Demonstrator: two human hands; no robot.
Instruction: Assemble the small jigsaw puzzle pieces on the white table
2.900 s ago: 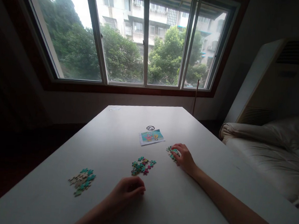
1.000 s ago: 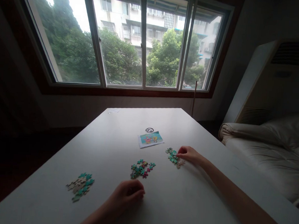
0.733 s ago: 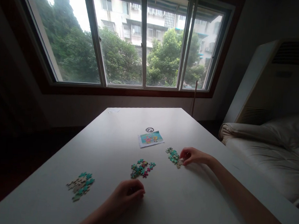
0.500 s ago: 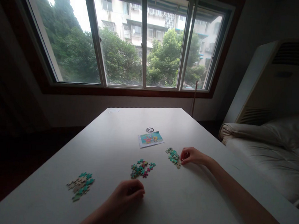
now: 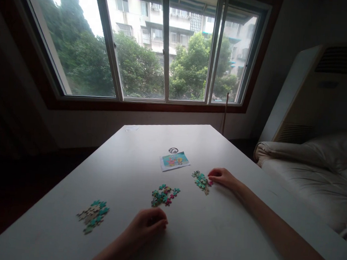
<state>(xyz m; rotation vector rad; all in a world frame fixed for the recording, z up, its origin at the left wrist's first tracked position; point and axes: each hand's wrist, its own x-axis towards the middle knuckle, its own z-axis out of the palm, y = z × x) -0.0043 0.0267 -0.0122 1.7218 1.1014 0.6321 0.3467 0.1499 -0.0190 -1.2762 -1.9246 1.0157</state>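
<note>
My left hand [image 5: 150, 221] rests on the white table [image 5: 213, 237] with fingers curled in and thumb against them; whatever it may hold is hidden. Just beyond it lies a pile of teal and pink jigsaw pieces [image 5: 164, 196]. My right hand [image 5: 224, 178] is at the right edge of a smaller pile of greenish jigsaw pieces [image 5: 201, 181], its fingertips pinched together. Close under those fingertips lies a pink puzzle piece [image 5: 210, 183]; anything inside the pinch is too small to make out. A third pile, of teal and plain-backed jigsaw pieces [image 5: 93, 216], is at the left.
A colourful picture card [image 5: 175, 161] lies past the piles, with a small round black-and-white item [image 5: 173, 150] behind it. Pale scraps [image 5: 131, 129] are at the far left corner. A sofa [image 5: 302, 176] stands right of the table, a window [image 5: 168, 49] beyond it.
My right hand has shifted slightly away from me along the right pile, and a pink piece now shows under its fingertips. My left hand has stayed in place.
</note>
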